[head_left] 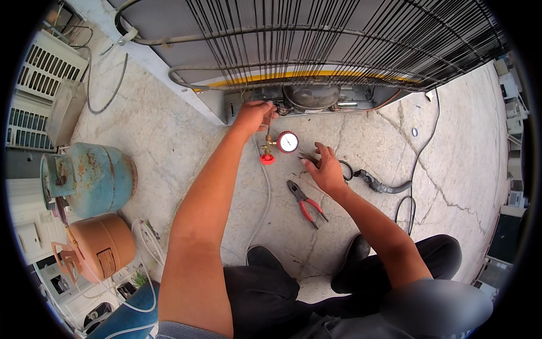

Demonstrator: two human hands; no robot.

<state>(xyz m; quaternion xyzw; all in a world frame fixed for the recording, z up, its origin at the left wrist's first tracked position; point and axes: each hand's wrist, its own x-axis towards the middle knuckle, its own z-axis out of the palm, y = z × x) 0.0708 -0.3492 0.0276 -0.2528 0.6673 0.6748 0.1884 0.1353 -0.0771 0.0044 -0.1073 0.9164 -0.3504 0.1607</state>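
Note:
My left hand (pixel 257 116) is closed in a pinch at the compressor's edge, on the thin tube that runs up from the pressure gauge (pixel 288 142). The gauge has a white dial and red rim, and sits on a brass valve with a red knob (pixel 267 160). Beside it, low over the floor, my right hand (pixel 326 169) has its thumb and fingers around a dark pointed tool (pixel 307 156). A black loop (pixel 346 169) shows past that hand; whether it belongs to the tool I cannot tell. Red-handled pliers (pixel 305 203) lie just below. The black compressor (pixel 311 96) sits in the fridge base.
The fridge's black condenser grille (pixel 316 39) overhangs the work. A black-wrapped hose or cable bundle (pixel 384 183) and a black cord (pixel 420 152) lie at right. At left stand a rusty teal gas cylinder (pixel 104 179) and an orange one (pixel 104 248), with white hoses (pixel 148 240).

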